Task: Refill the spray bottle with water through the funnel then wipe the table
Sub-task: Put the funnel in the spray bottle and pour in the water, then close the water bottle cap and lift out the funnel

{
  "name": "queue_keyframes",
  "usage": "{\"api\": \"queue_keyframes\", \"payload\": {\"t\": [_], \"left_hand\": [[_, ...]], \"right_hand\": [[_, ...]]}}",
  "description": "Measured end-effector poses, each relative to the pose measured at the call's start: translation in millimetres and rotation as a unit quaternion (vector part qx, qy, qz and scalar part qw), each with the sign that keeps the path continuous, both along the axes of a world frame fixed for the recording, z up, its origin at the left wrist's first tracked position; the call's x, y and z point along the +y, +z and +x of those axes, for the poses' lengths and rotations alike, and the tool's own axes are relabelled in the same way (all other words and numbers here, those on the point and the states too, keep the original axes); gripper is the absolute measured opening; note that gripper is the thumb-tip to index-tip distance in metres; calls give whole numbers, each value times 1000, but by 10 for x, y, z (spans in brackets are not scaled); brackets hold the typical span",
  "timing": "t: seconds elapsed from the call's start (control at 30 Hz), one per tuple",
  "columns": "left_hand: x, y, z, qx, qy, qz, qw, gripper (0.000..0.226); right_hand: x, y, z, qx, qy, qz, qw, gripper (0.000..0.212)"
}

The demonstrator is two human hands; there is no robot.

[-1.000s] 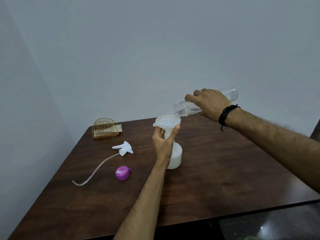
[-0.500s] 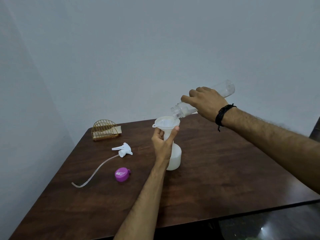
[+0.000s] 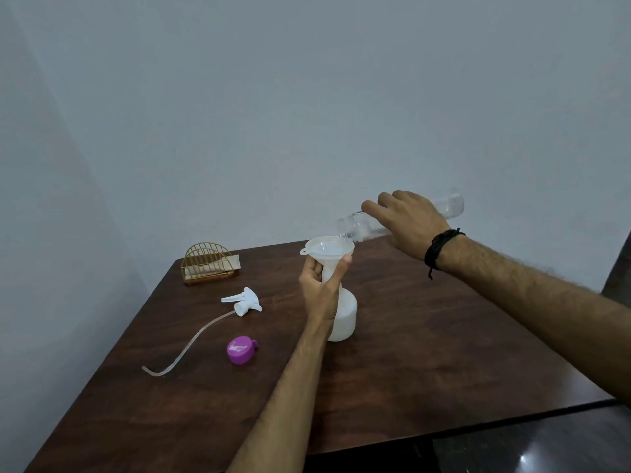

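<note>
- Two hands share the job: left hand [image 3: 322, 291] fingers [image 3: 341, 268] wrap the funnel [image 3: 328, 246] stem and spray bottle [image 3: 343, 319] neck, upright on the table [image 3: 426, 353].
- Right hand [image 3: 408, 221] grips the clear bottle [image 3: 355, 227], tilted, mouth just over the funnel's rim.
- Risks — a stream overshooting that rim, or the funnel backing up and spilling.
- Nearby lie the trigger head [image 3: 244, 300] and pink cap [image 3: 241, 349].

Left hand [image 3: 321, 288] curled upright — right hand [image 3: 408, 221] gripping, forearm raised
</note>
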State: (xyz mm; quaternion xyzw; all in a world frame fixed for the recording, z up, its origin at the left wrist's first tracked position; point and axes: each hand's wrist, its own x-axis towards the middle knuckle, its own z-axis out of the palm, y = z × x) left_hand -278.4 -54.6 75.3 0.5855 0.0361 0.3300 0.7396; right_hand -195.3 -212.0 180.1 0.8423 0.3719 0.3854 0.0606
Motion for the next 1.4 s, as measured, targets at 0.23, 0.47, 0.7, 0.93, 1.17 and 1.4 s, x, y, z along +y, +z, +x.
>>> {"api": "queue_keyframes", "payload": {"t": [0.23, 0.47, 0.7, 0.93, 1.17, 1.4], "left_hand": [[2, -17, 9, 3, 0, 1, 1000, 40], [8, -13, -14, 1, 1, 9, 1000, 50], [32, -52, -46, 10, -9, 40, 999, 55], [321, -198, -244, 54, 21, 66, 996, 87], [1126, -366, -803, 261, 222, 381, 859, 64], [1532, -508, -1072, 432, 102, 525, 726, 64]], "right_hand": [[-158, -259, -143, 330, 21, 232, 915, 48], [-254, -840, -344, 511, 99, 426, 740, 70], [-190, -1200, -517, 518, 151, 527, 657, 58], [-51, -1393, -750, 493, 179, 563, 639, 52], [439, -1374, -1102, 531, 233, 524, 624, 48], [1074, -1361, -1287, 564, 258, 490, 613, 42]]}}
